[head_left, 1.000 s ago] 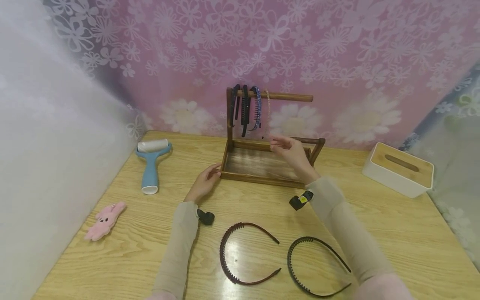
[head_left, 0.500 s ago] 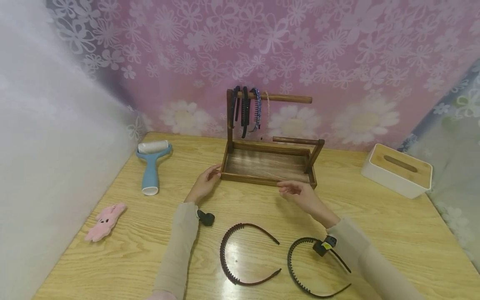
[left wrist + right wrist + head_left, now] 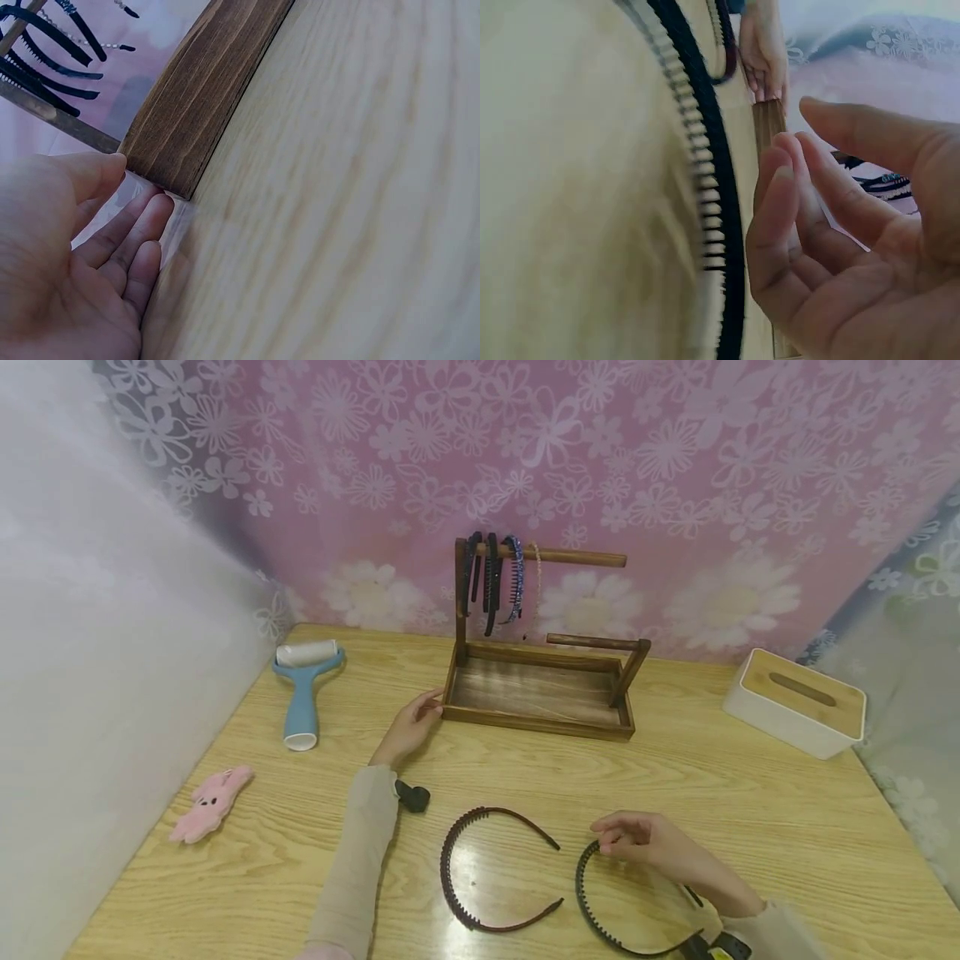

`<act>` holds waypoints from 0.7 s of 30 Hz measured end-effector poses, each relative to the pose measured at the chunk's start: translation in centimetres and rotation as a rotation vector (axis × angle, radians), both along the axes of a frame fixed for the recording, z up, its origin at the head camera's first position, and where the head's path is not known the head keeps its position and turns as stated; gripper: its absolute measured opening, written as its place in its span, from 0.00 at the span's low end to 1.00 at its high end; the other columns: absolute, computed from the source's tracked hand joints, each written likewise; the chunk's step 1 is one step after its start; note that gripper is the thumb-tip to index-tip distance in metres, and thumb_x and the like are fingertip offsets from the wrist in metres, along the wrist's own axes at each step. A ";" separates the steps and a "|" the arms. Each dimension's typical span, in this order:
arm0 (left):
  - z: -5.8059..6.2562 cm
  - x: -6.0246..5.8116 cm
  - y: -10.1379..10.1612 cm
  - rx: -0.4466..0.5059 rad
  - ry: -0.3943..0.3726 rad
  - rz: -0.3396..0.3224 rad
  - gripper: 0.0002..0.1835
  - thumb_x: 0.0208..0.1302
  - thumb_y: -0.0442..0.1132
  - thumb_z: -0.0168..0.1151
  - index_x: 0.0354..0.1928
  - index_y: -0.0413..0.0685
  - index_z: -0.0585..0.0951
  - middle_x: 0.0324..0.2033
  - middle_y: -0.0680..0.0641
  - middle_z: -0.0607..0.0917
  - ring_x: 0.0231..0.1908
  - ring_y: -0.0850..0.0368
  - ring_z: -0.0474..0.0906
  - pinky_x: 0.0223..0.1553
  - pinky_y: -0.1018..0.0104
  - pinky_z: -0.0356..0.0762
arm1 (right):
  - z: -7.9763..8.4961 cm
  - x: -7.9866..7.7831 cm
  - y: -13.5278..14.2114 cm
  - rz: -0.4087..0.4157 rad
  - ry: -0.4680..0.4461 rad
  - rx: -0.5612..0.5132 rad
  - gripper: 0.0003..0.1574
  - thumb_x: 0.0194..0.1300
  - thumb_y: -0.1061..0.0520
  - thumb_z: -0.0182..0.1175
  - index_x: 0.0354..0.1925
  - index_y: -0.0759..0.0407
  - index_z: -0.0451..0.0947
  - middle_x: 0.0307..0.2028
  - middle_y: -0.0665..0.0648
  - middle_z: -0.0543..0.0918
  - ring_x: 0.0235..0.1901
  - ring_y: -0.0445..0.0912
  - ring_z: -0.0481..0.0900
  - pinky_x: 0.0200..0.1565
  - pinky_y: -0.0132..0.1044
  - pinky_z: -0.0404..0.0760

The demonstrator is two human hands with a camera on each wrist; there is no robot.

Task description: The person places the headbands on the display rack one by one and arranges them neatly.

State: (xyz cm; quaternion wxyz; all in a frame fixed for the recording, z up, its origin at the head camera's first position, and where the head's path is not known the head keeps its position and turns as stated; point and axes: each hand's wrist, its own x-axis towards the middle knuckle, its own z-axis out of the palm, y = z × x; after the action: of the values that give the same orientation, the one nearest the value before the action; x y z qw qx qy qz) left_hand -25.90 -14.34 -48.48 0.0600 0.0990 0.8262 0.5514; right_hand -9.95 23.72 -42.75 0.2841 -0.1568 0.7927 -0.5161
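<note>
Pink plush toy (image 3: 211,806), lower left of the frame, on the wood-grain table (image 3: 262,885). Lint roller (image 3: 302,693), blue handle, above it. Left hand (image 3: 408,724), left of centre: grip relaxed, thumb and fingertips resting against the near corner of the rack (image 3: 536,723). Brown headband (image 3: 447,864), bottom centre, flat. Rack, centre: dark wood, presumably stiff; hanging headbands (image 3: 491,581), dark, glittery blue and one pale, on its upper bar. Black headband (image 3: 587,906), bottom right of centre, flat on the table; teeth along the inner edge; probably light, springy plastic, smooth outside and liable to snap if bent wide; best taken at the middle of the arc, the thin ends flexing most. Right hand (image 3: 652,852), over its upper part: grip loosely curled, thumb parted, nothing pinched. Tissue box (image 3: 802,697), right.
</note>
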 end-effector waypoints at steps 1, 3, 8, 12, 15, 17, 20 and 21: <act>0.0 0.0 0.0 0.003 -0.005 0.001 0.24 0.77 0.40 0.47 0.72 0.48 0.65 0.60 0.36 0.74 0.62 0.40 0.70 0.64 0.46 0.68 | -0.2 0.4 0.0 0.014 -0.013 -0.009 0.24 0.71 0.58 0.56 0.58 0.74 0.72 0.44 0.63 0.82 0.40 0.36 0.80 0.41 0.30 0.79; 0.0 0.0 0.0 0.002 -0.011 0.003 0.24 0.77 0.40 0.47 0.72 0.48 0.65 0.60 0.37 0.74 0.62 0.41 0.70 0.64 0.47 0.68 | -0.6 1.2 0.0 0.045 -0.027 -0.022 0.22 0.71 0.60 0.56 0.57 0.74 0.72 0.42 0.60 0.83 0.39 0.36 0.80 0.40 0.28 0.77; 0.6 0.2 0.0 0.009 -0.008 0.000 0.24 0.77 0.40 0.47 0.72 0.46 0.65 0.60 0.35 0.74 0.61 0.40 0.70 0.63 0.46 0.68 | -1.6 2.6 -0.3 0.159 -0.003 -0.079 0.19 0.68 0.63 0.59 0.51 0.77 0.72 0.36 0.57 0.83 0.37 0.33 0.78 0.38 0.26 0.74; 0.8 0.3 0.0 0.020 -0.013 -0.004 0.25 0.77 0.40 0.48 0.72 0.45 0.64 0.61 0.35 0.73 0.62 0.39 0.70 0.64 0.46 0.67 | -1.4 3.8 -1.0 0.156 -0.023 0.023 0.17 0.64 0.58 0.64 0.46 0.70 0.75 0.31 0.53 0.82 0.32 0.34 0.77 0.36 0.27 0.75; 0.3 0.1 0.0 0.012 -0.011 -0.004 0.24 0.77 0.40 0.48 0.72 0.47 0.65 0.61 0.36 0.74 0.62 0.41 0.70 0.64 0.47 0.67 | -1.0 4.5 -1.3 0.134 -0.046 0.118 0.16 0.60 0.57 0.68 0.43 0.63 0.76 0.29 0.49 0.79 0.27 0.35 0.75 0.31 0.28 0.74; 0.2 0.1 0.0 0.012 -0.015 -0.002 0.24 0.77 0.40 0.48 0.72 0.48 0.65 0.61 0.37 0.74 0.62 0.41 0.70 0.64 0.47 0.68 | -0.8 4.8 -1.4 0.123 -0.059 0.147 0.16 0.57 0.57 0.70 0.41 0.61 0.76 0.27 0.48 0.77 0.25 0.36 0.73 0.29 0.28 0.72; 0.1 0.0 0.0 0.014 -0.018 -0.005 0.24 0.77 0.40 0.47 0.72 0.48 0.65 0.61 0.37 0.73 0.63 0.42 0.69 0.64 0.47 0.67 | -0.5 5.1 -1.3 0.126 -0.065 0.146 0.15 0.53 0.60 0.71 0.39 0.61 0.77 0.26 0.48 0.77 0.24 0.35 0.72 0.28 0.28 0.72; 0.1 0.0 0.0 0.016 -0.021 -0.004 0.24 0.77 0.40 0.47 0.72 0.49 0.65 0.61 0.37 0.73 0.63 0.42 0.69 0.64 0.47 0.67 | -0.5 5.1 -1.3 0.125 -0.072 0.147 0.15 0.53 0.61 0.71 0.39 0.61 0.78 0.26 0.48 0.77 0.24 0.35 0.73 0.28 0.28 0.72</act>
State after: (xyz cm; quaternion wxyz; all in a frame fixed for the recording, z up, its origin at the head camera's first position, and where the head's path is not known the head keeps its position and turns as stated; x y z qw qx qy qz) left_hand -25.89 -14.38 -48.42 0.0689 0.0953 0.8209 0.5588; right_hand -4.86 22.45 -43.23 0.3546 -0.1660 0.8063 -0.4433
